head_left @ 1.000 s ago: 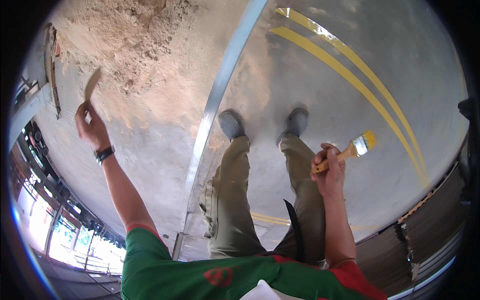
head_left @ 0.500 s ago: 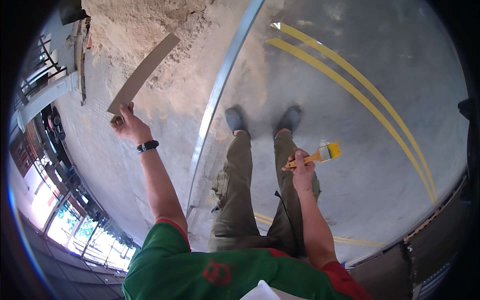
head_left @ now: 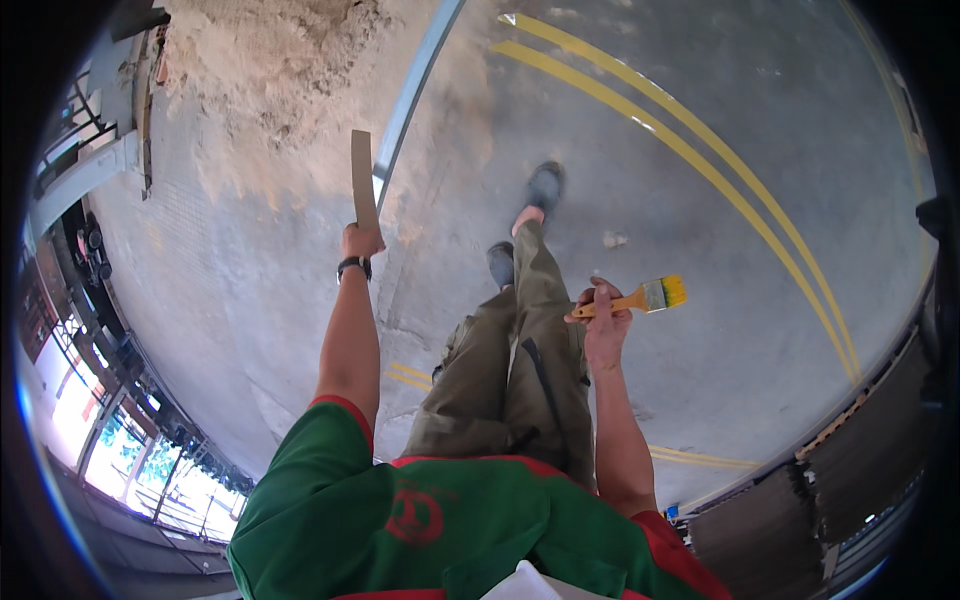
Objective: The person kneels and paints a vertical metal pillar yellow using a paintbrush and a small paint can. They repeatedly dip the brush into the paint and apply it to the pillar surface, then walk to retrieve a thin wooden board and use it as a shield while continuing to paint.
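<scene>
My left hand point(head_left: 361, 240) is closed around the lower end of a flat grey-brown strip point(head_left: 363, 180), perhaps cardboard. The strip points away from me, its edge close beside a long pale metal bar point(head_left: 412, 95) that lies on the floor. In my right hand point(head_left: 604, 322) is a paintbrush point(head_left: 652, 295), gripped by its wooden handle. Its bristles point right and carry yellow paint. Two curved-looking yellow lines point(head_left: 690, 150) run along the floor, well to the right of the strip.
Rough, sandy broken ground point(head_left: 270, 90) lies at the far left of the grey concrete floor point(head_left: 720, 330). My shoes point(head_left: 544, 188) stand between the metal bar and the yellow lines. A small pale patch point(head_left: 614, 240) marks the floor. Railings point(head_left: 85, 120) line the left side.
My left hand has swung right with the strip, which now stands more upright beside the bar. One foot has stepped forward. The paintbrush stays in my right hand, almost unmoved.
</scene>
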Demonstrator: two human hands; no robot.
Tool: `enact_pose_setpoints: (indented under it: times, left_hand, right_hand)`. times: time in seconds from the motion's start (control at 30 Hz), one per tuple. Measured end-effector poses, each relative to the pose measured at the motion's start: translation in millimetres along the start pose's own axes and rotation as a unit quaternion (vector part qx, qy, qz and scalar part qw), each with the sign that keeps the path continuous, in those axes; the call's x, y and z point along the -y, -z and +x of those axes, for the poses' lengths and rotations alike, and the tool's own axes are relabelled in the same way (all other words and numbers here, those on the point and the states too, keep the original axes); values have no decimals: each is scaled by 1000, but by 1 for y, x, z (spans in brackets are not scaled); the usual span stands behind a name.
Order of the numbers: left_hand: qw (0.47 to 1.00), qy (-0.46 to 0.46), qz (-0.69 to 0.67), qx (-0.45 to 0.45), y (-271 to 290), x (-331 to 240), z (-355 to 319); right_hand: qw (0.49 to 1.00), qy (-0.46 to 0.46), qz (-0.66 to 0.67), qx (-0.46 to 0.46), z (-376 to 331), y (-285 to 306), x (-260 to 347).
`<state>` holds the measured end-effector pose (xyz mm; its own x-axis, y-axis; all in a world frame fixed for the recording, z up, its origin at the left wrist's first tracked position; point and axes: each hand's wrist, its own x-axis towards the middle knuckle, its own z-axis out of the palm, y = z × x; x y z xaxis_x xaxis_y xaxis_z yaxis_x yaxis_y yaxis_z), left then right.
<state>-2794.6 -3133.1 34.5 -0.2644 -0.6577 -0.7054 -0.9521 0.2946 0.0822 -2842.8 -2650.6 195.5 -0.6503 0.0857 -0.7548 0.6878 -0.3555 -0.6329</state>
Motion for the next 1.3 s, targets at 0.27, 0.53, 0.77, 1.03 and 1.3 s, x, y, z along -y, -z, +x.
enact_pose_setpoints:
  times: [0.27, 0.53, 0.77, 1.03, 1.3]
  left_hand:
    - [951, -114, -223, -182, 71, -6, 20]
    - [981, -47, 177, -57, 26, 45, 36]
    - [926, -124, -18, -356, 66, 51, 61]
    - [907, -183, -334, 180, 125, -41, -15]
    - [726, -304, -244, 567, 162, -177, -284]
  right_hand:
    - [999, 30, -30, -15, -28, -3, -19]
    - [998, 54, -2, -14, -50, -7, -18]
    - [995, 100, 7, -5, -76, -22, -17]
    - [979, 191, -61, -30, -106, -47, -9]
    - [943, 319, 49, -88, -187, -43, 105]
